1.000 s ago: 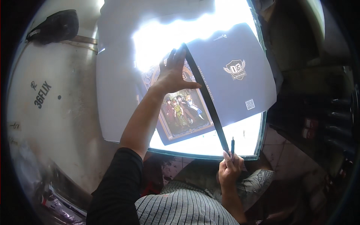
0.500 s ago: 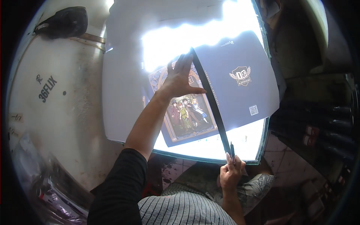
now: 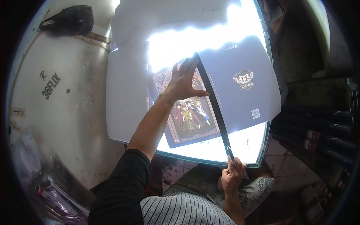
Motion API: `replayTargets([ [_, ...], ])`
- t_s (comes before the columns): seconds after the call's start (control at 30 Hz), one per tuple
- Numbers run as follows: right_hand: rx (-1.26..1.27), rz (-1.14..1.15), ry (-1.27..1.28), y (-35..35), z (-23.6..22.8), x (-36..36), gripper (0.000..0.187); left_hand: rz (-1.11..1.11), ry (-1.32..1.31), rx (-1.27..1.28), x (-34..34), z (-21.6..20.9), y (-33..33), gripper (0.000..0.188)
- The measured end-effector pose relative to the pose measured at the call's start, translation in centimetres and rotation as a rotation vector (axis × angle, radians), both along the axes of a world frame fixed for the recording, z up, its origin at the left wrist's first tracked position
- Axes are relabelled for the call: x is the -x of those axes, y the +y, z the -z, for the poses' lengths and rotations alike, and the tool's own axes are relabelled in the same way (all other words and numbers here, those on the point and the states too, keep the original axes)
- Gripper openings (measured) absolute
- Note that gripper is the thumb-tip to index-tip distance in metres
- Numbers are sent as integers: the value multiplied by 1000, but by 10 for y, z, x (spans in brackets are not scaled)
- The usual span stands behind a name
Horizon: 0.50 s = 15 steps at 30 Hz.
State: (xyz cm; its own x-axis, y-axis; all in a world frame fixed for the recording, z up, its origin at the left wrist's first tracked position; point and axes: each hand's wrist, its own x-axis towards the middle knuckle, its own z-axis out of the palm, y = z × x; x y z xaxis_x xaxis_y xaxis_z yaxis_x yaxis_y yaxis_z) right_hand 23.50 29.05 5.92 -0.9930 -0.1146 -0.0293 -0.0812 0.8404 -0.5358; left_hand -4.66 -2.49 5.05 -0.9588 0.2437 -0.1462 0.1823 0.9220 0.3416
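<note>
A printed cover sheet (image 3: 249,101), dark blue with a cartoon of several figures (image 3: 193,114) and a winged shield, lies on a glowing light table (image 3: 247,148). A long black straightedge (image 3: 215,103) crosses it at a slant, its near end toward me. My left hand (image 3: 183,82) is spread flat on the sheet, fingertips and thumb at the straightedge's left edge. At the near end, my right hand (image 3: 233,175) is closed on a slim pointed tool (image 3: 229,150); its tip lies over the straightedge, and its exact kind is unclear.
Larger pale sheets (image 3: 125,93) cover the left and far parts of the light table. A white board (image 3: 56,108) with dark lettering stands at the left, with a black bag (image 3: 73,20) above. Clear plastic wrapping (image 3: 56,191) lies lower left; dark rolls (image 3: 318,123) are at the right.
The tool in my right hand has shifted left onto the straightedge's near end and tilted. My left hand keeps its place; the whole view has shifted slightly.
</note>
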Motion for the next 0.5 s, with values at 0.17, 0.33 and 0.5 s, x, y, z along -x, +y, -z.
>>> replayTargets([
  [0.17, -12, 7, 9, 0, 1, -2, 62, 1, -6, 26, -2, -1, 2, 147],
  [0.33, -9, 11, -7, 0, -1, -2, 61, 1, 3, 50, 0, 0, 2, 147],
  [0.5, -18, 2, 15, -2, -2, 2, 61, -9, 1, 55, 0, 2, 2, 147],
])
